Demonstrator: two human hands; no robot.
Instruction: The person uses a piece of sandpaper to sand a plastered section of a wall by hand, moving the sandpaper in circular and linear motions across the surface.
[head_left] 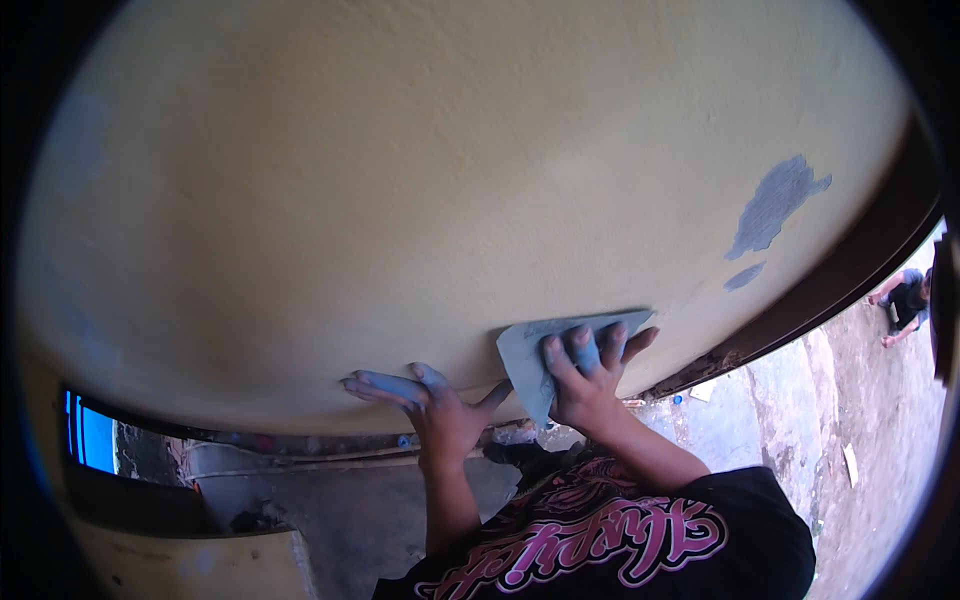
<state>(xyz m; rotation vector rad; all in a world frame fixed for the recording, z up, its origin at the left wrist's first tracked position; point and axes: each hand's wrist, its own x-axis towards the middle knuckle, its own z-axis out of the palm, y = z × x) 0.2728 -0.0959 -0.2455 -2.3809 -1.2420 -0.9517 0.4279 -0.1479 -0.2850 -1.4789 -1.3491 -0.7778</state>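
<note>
Holding a thin, pale blue-grey, bendable sheet (522, 352) with the right hand (588, 388), right of centre in the lower half of the frame. Pressing it to a broad cream-yellow plastered wall (400, 220) with bent, slightly parted fingers laid across its near face; cannot tell where the right thumb sits. Letting one pointed corner of the sheet hang down beside the palm. Just to the left, resting the left hand (446, 425) open and without any object near the wall's lower edge, with fingers fanned toward the left and thumb stretched toward the sheet. Showing blue-grey dust on the fingers of both.

Below, at the bottom of the frame, wearing a black T-shirt with pink lettering (610, 530). Beyond, filling most of the upper frame with the wall, marked at right by a large, ragged grey bare patch (775, 212) and a smaller grey patch (745, 276) under it. Farther out, at the right rim, including another person in a dark top (908, 302), well apart; at lower left, a bright blue rectangular panel (94, 437).
</note>
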